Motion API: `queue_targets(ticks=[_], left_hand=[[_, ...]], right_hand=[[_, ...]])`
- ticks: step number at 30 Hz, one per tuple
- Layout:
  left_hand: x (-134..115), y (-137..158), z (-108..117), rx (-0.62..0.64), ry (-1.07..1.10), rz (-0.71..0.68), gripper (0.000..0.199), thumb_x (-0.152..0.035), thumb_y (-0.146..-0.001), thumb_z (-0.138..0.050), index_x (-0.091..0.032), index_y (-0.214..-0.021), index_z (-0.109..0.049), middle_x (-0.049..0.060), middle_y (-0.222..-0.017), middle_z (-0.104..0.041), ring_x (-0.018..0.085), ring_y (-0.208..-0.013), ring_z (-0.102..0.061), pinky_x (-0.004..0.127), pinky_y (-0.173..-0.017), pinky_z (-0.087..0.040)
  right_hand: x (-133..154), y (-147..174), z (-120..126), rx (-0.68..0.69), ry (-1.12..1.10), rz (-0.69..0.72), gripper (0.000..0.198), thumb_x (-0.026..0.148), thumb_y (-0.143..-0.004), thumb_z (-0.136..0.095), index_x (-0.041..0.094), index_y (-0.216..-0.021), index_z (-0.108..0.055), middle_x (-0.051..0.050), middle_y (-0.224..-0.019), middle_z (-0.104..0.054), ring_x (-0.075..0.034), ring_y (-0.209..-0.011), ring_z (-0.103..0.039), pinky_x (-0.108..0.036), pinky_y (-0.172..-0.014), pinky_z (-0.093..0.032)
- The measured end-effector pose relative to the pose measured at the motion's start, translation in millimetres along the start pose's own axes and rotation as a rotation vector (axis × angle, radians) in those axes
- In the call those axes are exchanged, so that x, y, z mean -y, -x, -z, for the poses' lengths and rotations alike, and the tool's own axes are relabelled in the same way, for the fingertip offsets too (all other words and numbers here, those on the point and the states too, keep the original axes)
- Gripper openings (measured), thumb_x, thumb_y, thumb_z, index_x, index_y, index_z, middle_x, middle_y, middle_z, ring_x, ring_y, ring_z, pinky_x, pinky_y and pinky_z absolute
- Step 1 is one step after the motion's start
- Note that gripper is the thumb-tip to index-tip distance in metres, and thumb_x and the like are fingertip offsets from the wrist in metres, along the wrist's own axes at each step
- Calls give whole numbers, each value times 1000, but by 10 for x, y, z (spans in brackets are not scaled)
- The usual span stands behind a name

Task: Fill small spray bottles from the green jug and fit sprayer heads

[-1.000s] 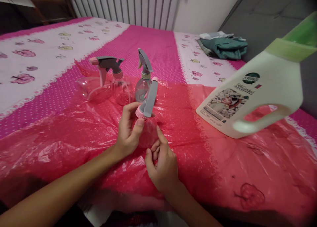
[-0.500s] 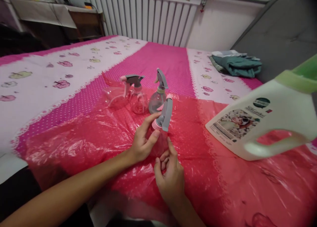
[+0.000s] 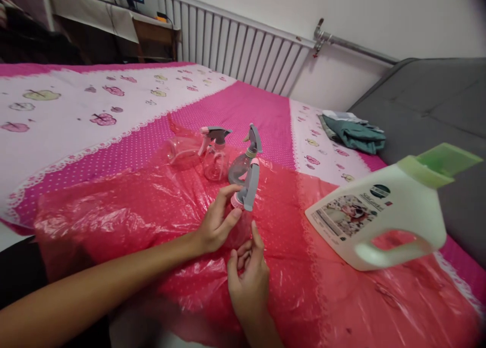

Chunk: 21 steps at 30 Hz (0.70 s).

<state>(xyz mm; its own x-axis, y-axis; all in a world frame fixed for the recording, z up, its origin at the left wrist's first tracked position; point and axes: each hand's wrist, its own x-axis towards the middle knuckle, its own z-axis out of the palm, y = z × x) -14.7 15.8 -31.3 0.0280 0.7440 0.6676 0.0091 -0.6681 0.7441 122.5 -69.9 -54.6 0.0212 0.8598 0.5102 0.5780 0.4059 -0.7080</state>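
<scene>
A clear spray bottle point(image 3: 240, 231) with a pink collar and grey trigger head stands upright between my hands. My left hand point(image 3: 217, 222) is closed around its upper part, thumb just below the collar. Lower down, my right hand point(image 3: 248, 274) has curled fingers against the bottle's near right side, index fingertip raised along it. Just behind stand another clear spray bottle point(image 3: 238, 168) with a grey head and a pinkish spray bottle point(image 3: 215, 166) with a grey and pink head. Red plastic sheeting point(image 3: 152, 206) lies beneath them all.
A large white jug point(image 3: 364, 221) with a green cap stands tilted in view at right. A clear pinkish container point(image 3: 184, 148) lies left of the bottles. Folded clothes point(image 3: 353, 130) rest near the grey headboard point(image 3: 425, 105). Beyond the bed are a radiator point(image 3: 231, 44) and a desk point(image 3: 152, 29).
The camera view has tilted and shifted, so the jug shows more fully, cap included. Both hands keep nearly the same hold on the spray bottle.
</scene>
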Motion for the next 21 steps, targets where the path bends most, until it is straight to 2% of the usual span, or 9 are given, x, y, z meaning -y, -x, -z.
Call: queue_targets(ticks=[5, 11, 15, 21], left_hand=[[-10, -19, -19, -37, 7, -42, 38, -43, -111, -52, -33, -148, -57, 11, -139, -70, 27, -127, -68, 45, -101, -61], [-19, -50, -47, -32, 4, -89, 35, -32, -112, -53, -35, -147, -54, 7, -134, -69, 21, -118, -72, 39, -99, -61], [0, -45, -38, -43, -51, -124, 36, -31, -108, -60, -34, -144, -55, 6, -130, -68, 21, -119, -71, 38, -101, -60], [-43, -70, 8, 4, -54, -65, 35, -29, -107, -62, -33, -142, -56, 7, -131, -65, 22, -125, -67, 39, -108, -57]], right_hand=[[-9, -2, 7, 11, -7, -8, 71, 17, -98, -53, 18, -166, -34, 6, -78, -63, -12, -55, -64, -24, -55, -54], [7, -5, 5, 0, 6, 0, 69, 15, -97, -52, 17, -164, -37, 5, -79, -64, -12, -58, -65, -25, -56, -54], [14, -12, 1, -10, -13, 0, 73, 13, -95, -52, 19, -166, -35, 6, -79, -64, -11, -56, -64, -24, -55, -53], [25, -31, 1, 5, -100, -58, 79, 12, -94, -50, 20, -169, -29, 5, -78, -65, -12, -57, -64, -24, -54, -53]])
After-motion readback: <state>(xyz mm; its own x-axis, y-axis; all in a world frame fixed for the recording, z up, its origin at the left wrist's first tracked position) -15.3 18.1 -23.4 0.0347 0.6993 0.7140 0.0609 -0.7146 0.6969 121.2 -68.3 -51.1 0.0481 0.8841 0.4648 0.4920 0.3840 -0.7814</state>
